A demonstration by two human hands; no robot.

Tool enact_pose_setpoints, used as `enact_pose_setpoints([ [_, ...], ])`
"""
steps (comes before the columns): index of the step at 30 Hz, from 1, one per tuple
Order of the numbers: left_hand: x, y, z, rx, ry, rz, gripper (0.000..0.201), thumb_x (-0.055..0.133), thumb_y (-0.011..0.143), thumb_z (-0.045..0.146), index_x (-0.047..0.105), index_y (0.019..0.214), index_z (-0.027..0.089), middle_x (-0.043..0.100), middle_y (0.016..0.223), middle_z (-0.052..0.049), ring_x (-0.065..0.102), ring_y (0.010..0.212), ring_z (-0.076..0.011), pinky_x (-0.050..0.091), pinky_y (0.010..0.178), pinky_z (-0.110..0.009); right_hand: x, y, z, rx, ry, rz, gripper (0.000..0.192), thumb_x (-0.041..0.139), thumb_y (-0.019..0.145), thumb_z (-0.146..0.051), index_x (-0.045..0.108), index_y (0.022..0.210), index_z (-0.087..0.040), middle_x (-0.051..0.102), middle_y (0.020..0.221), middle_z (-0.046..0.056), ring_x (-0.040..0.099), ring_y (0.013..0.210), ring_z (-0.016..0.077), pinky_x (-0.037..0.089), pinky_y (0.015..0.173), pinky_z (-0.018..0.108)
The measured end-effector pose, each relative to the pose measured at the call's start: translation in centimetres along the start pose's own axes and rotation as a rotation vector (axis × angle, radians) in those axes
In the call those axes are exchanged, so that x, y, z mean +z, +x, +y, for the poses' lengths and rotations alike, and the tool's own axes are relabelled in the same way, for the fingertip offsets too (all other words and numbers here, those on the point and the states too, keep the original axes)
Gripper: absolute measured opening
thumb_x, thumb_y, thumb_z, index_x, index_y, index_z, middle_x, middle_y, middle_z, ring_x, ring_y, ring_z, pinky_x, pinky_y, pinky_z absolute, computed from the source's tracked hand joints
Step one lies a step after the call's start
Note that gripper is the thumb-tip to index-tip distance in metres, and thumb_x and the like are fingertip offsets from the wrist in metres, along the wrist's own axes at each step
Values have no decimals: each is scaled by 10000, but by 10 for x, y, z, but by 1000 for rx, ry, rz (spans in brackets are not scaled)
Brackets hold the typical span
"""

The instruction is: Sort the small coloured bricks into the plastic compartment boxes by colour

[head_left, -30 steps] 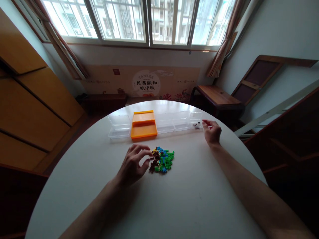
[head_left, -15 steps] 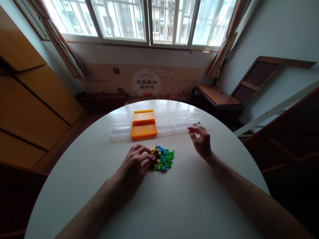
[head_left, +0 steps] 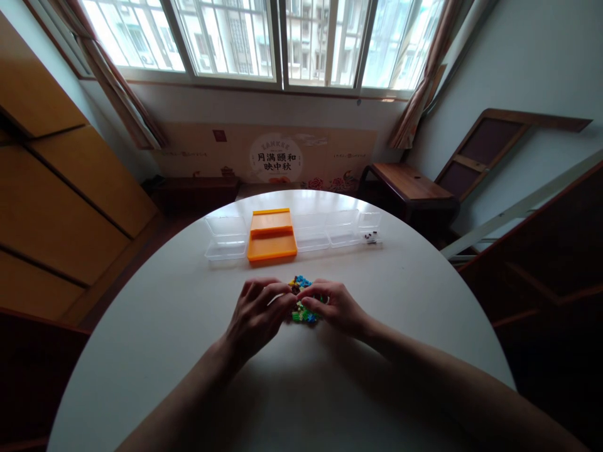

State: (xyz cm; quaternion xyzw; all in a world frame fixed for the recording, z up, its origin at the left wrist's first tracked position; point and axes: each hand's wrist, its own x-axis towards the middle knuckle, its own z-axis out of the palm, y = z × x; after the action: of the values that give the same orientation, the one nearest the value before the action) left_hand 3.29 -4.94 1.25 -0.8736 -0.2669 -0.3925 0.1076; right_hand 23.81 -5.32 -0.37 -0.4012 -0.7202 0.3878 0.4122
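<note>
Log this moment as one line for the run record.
left hand: on brick pile | right hand: on pile | orange tray, clear boxes: behind, untouched | small dark bricks: in rightmost box

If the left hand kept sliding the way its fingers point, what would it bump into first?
The left hand points right, into the pile of small bricks; it likely meets those first, then the right hand just beyond. Depth is unclear.
</note>
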Motion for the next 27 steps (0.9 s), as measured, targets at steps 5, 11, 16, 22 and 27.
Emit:
enact_pose_setpoints([
  [5,1,0,0,47,-10,-6,152,621,847,156,620,973,241,682,880,-14,589,889,-167,436,804,-318,2,0,0,-54,13,-5,163,629,848,-312,743,861,-196,685,796,29,608,689,132,490,674,260],
  [11,8,-2,-5,21,-61,-8,159,654,828,160,622,959,243,682,862,-8,580,887,-171,439,778,-313,1,0,7,-104,-68,32,144,624,851,-283,748,861,-211,682,785,33,618,705,142,497,701,271],
  [16,8,-3,-5,24,-58,-27,139,651,835,174,626,950,247,685,851,-2,585,882,-164,431,770,-308,0,0,11,-159,-121,21,133,638,848,-281,753,874,-218,685,784,39,629,734,154,496,712,276],
  [22,9,-2,-5,15,-59,-38,66,628,855,194,631,901,242,685,846,1,592,866,-155,435,787,-308,0,1,15,-190,-132,6,137,640,850,-306,751,863,-227,696,781,36,638,726,154,508,707,277],
  [27,8,-1,-5,19,-50,-48,66,629,859,211,630,919,240,689,856,0,589,872,-160,433,795,-314,1,0,18,-293,-232,7,159,604,880,-309,749,895,-244,712,792,45,624,739,168,510,705,286],
])
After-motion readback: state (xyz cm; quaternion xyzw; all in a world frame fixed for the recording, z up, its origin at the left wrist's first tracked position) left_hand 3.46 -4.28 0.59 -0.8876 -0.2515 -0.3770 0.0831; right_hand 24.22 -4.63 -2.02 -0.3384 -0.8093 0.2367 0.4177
